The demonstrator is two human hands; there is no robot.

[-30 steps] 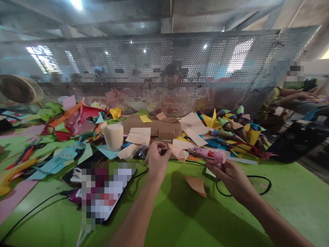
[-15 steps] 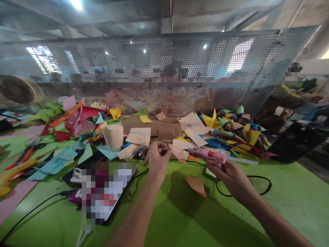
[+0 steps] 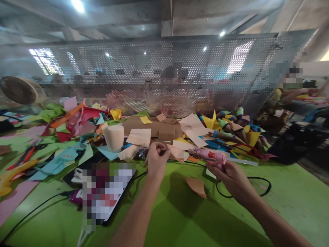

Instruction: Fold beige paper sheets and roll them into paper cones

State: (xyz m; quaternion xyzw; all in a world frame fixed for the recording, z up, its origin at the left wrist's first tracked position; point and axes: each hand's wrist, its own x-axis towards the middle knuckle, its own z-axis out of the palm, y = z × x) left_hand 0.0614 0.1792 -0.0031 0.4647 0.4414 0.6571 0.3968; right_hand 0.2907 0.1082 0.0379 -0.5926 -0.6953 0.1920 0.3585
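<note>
My right hand (image 3: 230,173) is closed around a pink patterned hot glue gun (image 3: 208,155), its nozzle pointing left. A translucent glue stick (image 3: 243,160) juts out behind it, and a black cord (image 3: 268,187) loops beside my wrist. Opposite, my left hand (image 3: 157,159) pinches a small peach paper piece (image 3: 177,152) between thumb and fingers, near the gun's tip. The fingertips partly cover the paper. Below, between my two hands, a curled orange-brown paper piece (image 3: 196,186) lies on the green table (image 3: 205,223).
A cream cup (image 3: 114,139) stands behind a phone with a blurred screen (image 3: 115,192). Coloured paper scraps (image 3: 74,118) pile up at the left, paper cones (image 3: 233,127) at the right. A perforated metal panel (image 3: 144,68) rises behind; a fan (image 3: 22,90) stands left. A person (image 3: 275,103) sits at far right.
Both hands keep almost the same pose with the paper and the glue gun. The view has shifted very slightly. The person at the far right has moved their arm.
</note>
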